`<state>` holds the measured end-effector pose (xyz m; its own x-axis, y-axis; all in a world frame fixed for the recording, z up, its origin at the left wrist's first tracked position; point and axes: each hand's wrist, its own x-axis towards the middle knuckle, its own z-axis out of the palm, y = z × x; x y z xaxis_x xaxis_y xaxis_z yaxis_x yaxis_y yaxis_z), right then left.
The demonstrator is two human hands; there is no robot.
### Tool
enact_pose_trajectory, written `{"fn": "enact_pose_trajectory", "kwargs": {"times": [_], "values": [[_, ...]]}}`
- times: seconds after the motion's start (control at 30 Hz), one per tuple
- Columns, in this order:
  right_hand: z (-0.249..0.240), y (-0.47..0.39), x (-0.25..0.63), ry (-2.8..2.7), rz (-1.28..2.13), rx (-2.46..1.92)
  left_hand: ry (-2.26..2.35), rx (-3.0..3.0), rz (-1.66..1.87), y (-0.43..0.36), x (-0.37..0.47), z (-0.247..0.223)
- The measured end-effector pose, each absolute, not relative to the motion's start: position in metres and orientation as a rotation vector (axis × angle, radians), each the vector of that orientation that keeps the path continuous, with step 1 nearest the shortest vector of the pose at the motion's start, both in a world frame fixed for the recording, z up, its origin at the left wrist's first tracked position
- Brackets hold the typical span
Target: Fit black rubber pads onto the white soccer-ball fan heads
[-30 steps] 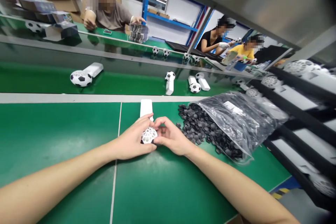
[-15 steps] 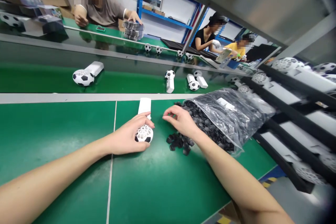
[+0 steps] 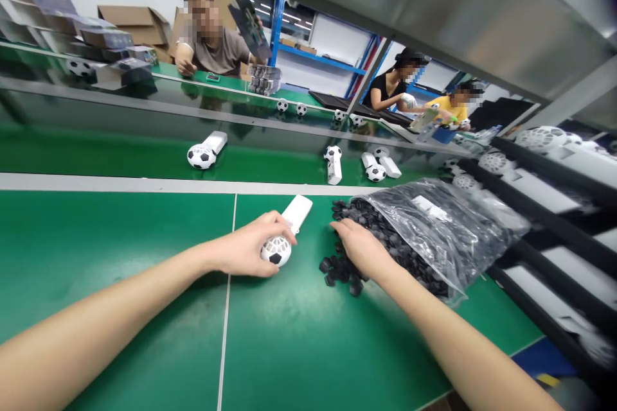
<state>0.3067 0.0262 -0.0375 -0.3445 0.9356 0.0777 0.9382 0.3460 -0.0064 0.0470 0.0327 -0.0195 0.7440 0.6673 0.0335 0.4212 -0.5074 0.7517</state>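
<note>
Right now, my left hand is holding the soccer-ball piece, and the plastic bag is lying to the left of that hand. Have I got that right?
Not quite: the plastic bag lies to the right of your left hand, as the head view shows. That hand does hold the soccer-ball piece.

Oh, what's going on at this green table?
A person's left hand holds the soccer-ball-patterned head of a gadget whose white handle points away. The right hand is among loose black pieces by the open clear plastic bag; whether it grips one is hidden. Beyond, similar ball-headed gadgets lie on a green strip, with a co-worker in a brown top farther back.
</note>
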Motion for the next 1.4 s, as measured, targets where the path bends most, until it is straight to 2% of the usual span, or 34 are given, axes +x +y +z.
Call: {"fn": "enact_pose_trajectory", "kwargs": {"times": [0.13,0.27,0.47,0.67,0.87,1.03,1.27,1.4], "values": [[-0.030,0.025,0.296,-2.245,0.261,-1.552,1.044,2.149,0.336,0.043,0.039,-0.016],[-0.020,0.016,0.269,-2.143,0.568,-1.354,0.938,2.164,0.256,0.050,0.034,-0.013],[-0.012,0.007,0.251,-2.298,0.563,-1.248,0.858,2.179,0.240,0.051,0.032,-0.008],[-0.020,0.004,0.253,-2.259,0.356,-1.118,0.963,2.113,0.308,0.044,0.040,-0.018],[-0.029,0.006,0.245,-2.052,0.829,-1.202,1.031,2.096,0.492,0.039,0.049,-0.028],[-0.030,0.015,0.238,-2.095,0.853,-1.126,1.021,2.114,0.550,0.036,0.051,-0.029],[-0.039,0.022,0.237,-1.985,0.930,-1.250,1.051,2.150,0.601,0.032,0.054,-0.032],[-0.042,0.027,0.234,-2.045,0.863,-1.313,1.036,2.151,0.688,0.035,0.058,-0.037]]}}
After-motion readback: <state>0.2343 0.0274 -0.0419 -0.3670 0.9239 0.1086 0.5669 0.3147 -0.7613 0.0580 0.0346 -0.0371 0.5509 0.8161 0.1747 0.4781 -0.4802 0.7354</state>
